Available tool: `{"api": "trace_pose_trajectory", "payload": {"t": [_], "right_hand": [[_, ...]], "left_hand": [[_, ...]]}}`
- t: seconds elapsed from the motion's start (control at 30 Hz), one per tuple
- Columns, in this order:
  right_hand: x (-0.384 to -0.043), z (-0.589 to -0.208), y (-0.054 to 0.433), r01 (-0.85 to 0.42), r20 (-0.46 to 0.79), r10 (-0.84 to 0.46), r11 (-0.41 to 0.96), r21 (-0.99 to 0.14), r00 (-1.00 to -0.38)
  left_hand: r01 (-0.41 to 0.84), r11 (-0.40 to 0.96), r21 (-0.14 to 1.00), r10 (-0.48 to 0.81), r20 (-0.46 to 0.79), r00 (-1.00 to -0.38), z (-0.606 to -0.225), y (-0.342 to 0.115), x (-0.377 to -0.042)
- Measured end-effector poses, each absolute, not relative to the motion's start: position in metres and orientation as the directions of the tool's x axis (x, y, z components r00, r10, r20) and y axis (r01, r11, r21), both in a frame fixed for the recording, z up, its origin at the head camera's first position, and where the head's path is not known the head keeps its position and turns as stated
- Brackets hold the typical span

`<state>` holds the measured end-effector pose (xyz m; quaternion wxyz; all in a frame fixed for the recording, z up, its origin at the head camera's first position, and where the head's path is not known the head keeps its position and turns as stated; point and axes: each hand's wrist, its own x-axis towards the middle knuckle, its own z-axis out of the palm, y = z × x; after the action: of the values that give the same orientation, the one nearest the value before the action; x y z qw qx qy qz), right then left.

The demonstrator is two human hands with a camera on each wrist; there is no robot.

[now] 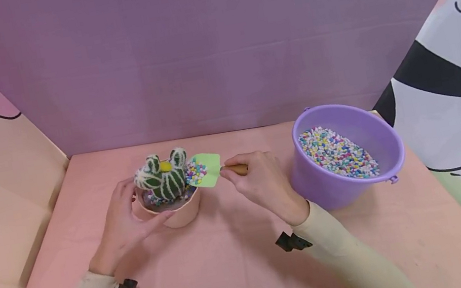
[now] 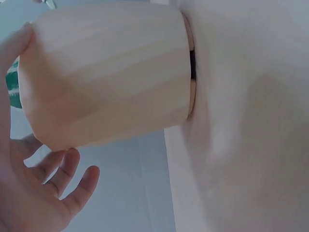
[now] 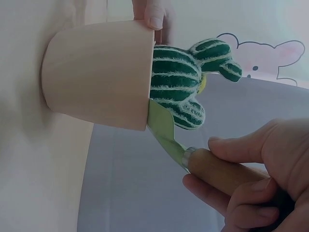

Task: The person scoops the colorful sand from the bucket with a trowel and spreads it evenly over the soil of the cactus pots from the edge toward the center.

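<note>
L hand (image 1: 121, 222) curled rnd pot (image 1: 186, 214) on counter (image 1: 217, 280), cactus (image 1: 171, 184) inside. R hand (image 1: 265, 184) grips trowel (image 1: 211, 170) by handle, beads (image 1: 195, 171) on blade, tip at pot's R rim. Bucket (image 1: 326, 189) w/ more beads on counter, to R.

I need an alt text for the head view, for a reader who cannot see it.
A person's right grip holds a green trowel by its wooden handle, its blade bearing multicoloured granules at the rim of a peach pot with a toy cactus. The left grip holds the pot; a purple bucket of similar granules stands to the right.
</note>
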<state>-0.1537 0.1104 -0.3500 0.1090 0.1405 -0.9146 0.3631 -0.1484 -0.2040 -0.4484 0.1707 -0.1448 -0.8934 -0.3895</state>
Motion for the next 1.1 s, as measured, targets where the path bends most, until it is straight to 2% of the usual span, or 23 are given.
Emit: {"api": "trace_pose_trajectory", "payload": {"t": [0.3,0.67,0.9,1.1], "right_hand": [[-0.153,-0.352,0.111,-0.368,0.334,-0.189,0.683,-0.631,-0.923],[-0.152,-0.352,0.11,-0.378,0.339,-0.195,0.669,-0.64,-0.92],[-0.151,-0.353,0.11,-0.402,0.368,-0.204,0.679,-0.615,-0.907],[-0.15,-0.353,0.111,-0.389,0.355,-0.195,0.667,-0.635,-0.914]], "left_hand": [[0.37,0.687,0.626,0.071,0.449,-0.891,-0.451,-0.196,-0.145],[0.471,0.535,0.701,0.284,0.376,-0.882,-0.445,-0.21,-0.16],[0.436,0.547,0.714,0.26,0.35,-0.9,-0.445,-0.21,-0.16],[0.413,0.587,0.697,0.22,0.354,-0.909,-0.447,-0.206,-0.157]]}}
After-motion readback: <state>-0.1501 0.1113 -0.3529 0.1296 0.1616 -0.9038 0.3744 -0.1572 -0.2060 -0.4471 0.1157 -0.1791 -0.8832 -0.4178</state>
